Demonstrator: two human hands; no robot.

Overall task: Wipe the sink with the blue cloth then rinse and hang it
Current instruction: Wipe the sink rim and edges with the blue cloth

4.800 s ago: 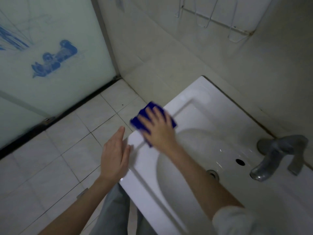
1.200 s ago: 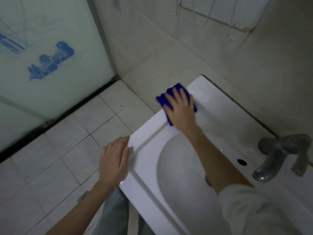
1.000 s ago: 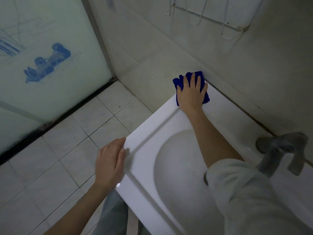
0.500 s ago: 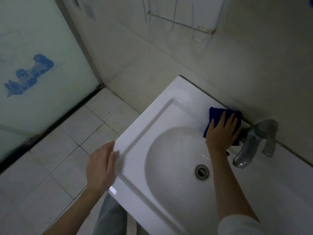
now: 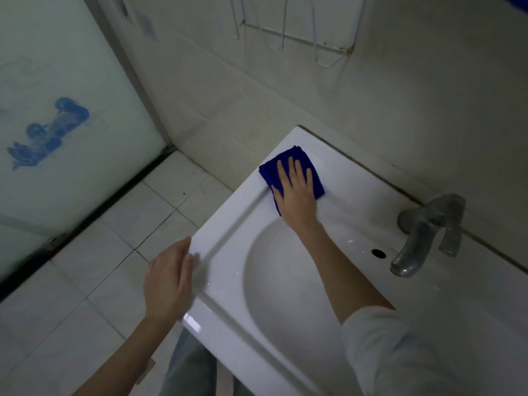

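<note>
A frosted glass door (image 5: 71, 67) is seen at the left, and a blue printed figure (image 5: 48, 132) is carried on it. A dark threshold strip (image 5: 100, 207) is set along its foot. The floor (image 5: 85, 281) is laid with pale square tiles. A white wire rack (image 5: 297, 35) is fixed high on the tiled wall (image 5: 414, 110).

Cloth (image 5: 268, 172) laid on far left corner ledge of sink (image 5: 228, 232), behind basin. Right hand (image 5: 295, 195) pressed flat on top of cloth. Left hand (image 5: 168, 284) rested against sink's left rim, near front corner, well apart from cloth. Tap (image 5: 423, 235) mounted on back ledge, right of cloth, spout held over basin edge. Overflow hole (image 5: 379, 253) set just left of spout. Wire rack (image 5: 291, 38) fixed on wall above sink. Glass door (image 5: 57, 110) placed at left; floor tiles (image 5: 100, 267) spread between door and sink.
</note>
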